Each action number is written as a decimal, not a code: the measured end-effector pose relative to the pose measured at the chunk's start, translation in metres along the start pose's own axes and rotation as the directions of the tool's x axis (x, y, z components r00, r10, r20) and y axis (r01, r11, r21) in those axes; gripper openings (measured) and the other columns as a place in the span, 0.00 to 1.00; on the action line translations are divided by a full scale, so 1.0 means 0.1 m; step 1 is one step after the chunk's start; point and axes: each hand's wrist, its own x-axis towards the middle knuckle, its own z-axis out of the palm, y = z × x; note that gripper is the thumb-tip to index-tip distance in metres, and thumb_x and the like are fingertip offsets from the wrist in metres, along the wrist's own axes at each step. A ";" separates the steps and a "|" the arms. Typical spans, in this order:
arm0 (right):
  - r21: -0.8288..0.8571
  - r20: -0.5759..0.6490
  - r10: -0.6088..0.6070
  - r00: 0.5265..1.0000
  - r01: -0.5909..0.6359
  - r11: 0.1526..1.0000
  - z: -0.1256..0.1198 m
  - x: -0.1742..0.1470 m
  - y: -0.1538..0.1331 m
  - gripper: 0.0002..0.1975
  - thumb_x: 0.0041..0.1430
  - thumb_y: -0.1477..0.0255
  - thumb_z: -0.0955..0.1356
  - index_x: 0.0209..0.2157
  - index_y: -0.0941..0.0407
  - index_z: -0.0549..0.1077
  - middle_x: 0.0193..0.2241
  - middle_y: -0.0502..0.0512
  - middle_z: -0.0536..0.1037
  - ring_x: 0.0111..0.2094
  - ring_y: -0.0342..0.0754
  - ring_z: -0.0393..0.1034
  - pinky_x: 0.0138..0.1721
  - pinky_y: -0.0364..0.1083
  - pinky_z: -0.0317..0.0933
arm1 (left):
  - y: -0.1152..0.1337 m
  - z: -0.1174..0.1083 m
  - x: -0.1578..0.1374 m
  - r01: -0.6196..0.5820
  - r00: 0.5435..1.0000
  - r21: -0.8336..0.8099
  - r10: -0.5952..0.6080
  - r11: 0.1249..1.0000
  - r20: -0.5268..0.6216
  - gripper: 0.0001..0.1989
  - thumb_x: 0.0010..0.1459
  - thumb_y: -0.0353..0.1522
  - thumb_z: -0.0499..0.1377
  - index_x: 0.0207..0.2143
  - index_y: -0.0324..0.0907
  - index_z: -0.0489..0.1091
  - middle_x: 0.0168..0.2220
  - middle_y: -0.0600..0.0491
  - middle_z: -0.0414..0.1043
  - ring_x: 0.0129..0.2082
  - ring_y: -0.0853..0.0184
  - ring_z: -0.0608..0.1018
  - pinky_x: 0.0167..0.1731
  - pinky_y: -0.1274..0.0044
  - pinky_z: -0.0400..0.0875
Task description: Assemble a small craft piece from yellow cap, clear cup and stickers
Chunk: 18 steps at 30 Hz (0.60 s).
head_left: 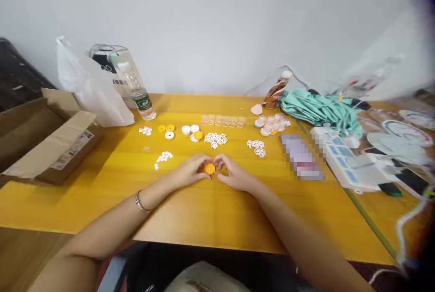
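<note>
Between my two hands, low over the front middle of the table, is a small round orange plastic piece [210,169] with a pale centre. My left hand [192,169] curves around its left side, thumb in front and fingers behind. From the other side, the curled fingertips of my right hand [234,175] meet its right edge. Just beyond my hands lies a heap of white cut-out, gear-like pieces [215,139]. White and yellow round parts [194,129] sit behind to the left. Small white pieces [164,156] are scattered left of my left hand.
Several clear cups [222,121] line up at the back. Clear-and-coloured round parts [272,124] and more white cut-outs [256,147] lie to the right. An open cardboard box [74,147] and water bottle [141,97] stand left; a pixelated flat object [301,156] and white organizer [343,160] are right.
</note>
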 end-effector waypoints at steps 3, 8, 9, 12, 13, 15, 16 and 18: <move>-0.019 0.008 0.009 1.000 -0.009 1.000 -0.02 0.00 -0.03 0.10 0.53 0.71 0.65 0.38 0.56 0.63 0.35 0.54 0.69 0.36 0.46 0.64 0.40 0.48 0.61 | -0.01 -0.02 -0.03 -0.015 1.000 0.001 0.015 1.000 0.001 0.20 0.52 0.36 0.61 0.47 0.41 0.62 0.41 0.49 0.68 0.39 0.66 0.70 0.41 0.74 0.65; -0.052 0.028 -0.004 1.000 0.006 0.999 -0.03 0.00 -0.05 0.10 0.52 0.72 0.66 0.38 0.55 0.64 0.35 0.53 0.68 0.37 0.46 0.63 0.41 0.48 0.61 | -0.04 -0.05 -0.05 -0.005 1.000 -0.016 0.004 1.000 -0.017 0.19 0.53 0.35 0.59 0.48 0.41 0.61 0.42 0.48 0.69 0.39 0.66 0.71 0.41 0.74 0.66; -0.057 0.032 -0.010 0.999 0.012 0.998 -0.03 0.00 -0.05 0.11 0.52 0.72 0.66 0.38 0.55 0.65 0.35 0.53 0.68 0.37 0.46 0.63 0.41 0.47 0.61 | -0.05 -0.04 -0.05 -0.005 1.000 -0.029 0.005 1.000 -0.018 0.18 0.54 0.35 0.58 0.48 0.41 0.62 0.41 0.49 0.69 0.39 0.66 0.71 0.41 0.74 0.66; -0.066 0.033 -0.019 0.999 0.021 0.998 -0.02 0.01 -0.04 0.11 0.52 0.73 0.67 0.40 0.54 0.66 0.35 0.53 0.67 0.37 0.46 0.63 0.41 0.47 0.61 | -0.06 -0.02 -0.06 -0.019 1.000 -0.056 0.018 0.998 -0.025 0.18 0.55 0.34 0.58 0.47 0.41 0.62 0.41 0.49 0.69 0.39 0.67 0.71 0.41 0.74 0.67; -0.071 0.028 -0.018 0.999 0.020 0.997 -0.01 0.01 -0.04 0.11 0.53 0.73 0.67 0.40 0.54 0.66 0.34 0.53 0.67 0.37 0.46 0.63 0.41 0.47 0.61 | -0.06 0.00 -0.06 -0.021 0.999 -0.060 0.019 0.998 -0.029 0.18 0.55 0.34 0.58 0.48 0.41 0.62 0.41 0.48 0.70 0.39 0.67 0.72 0.41 0.74 0.67; -0.087 0.019 -0.014 1.000 0.016 0.996 0.00 0.02 -0.03 0.11 0.52 0.73 0.67 0.40 0.54 0.66 0.34 0.53 0.67 0.37 0.46 0.63 0.40 0.47 0.61 | -0.05 0.01 -0.06 -0.021 0.999 -0.059 0.019 0.998 -0.030 0.18 0.55 0.34 0.57 0.48 0.41 0.61 0.42 0.48 0.70 0.39 0.67 0.72 0.41 0.74 0.68; -0.094 0.014 -0.014 1.000 0.015 0.995 0.00 0.02 -0.02 0.11 0.52 0.73 0.67 0.40 0.55 0.66 0.33 0.53 0.67 0.37 0.46 0.63 0.40 0.47 0.61 | -0.05 0.00 -0.06 -0.024 0.999 -0.046 0.022 0.999 -0.027 0.18 0.56 0.34 0.57 0.49 0.41 0.61 0.42 0.48 0.70 0.40 0.67 0.72 0.41 0.74 0.68; -0.102 0.004 -0.015 1.000 0.015 0.995 0.01 0.02 -0.01 0.11 0.52 0.73 0.67 0.39 0.55 0.66 0.33 0.53 0.67 0.36 0.46 0.63 0.40 0.47 0.60 | -0.05 -0.10 -0.06 -0.052 0.999 0.034 0.052 0.998 -0.009 0.18 0.56 0.35 0.56 0.49 0.42 0.61 0.44 0.47 0.70 0.42 0.66 0.73 0.43 0.73 0.67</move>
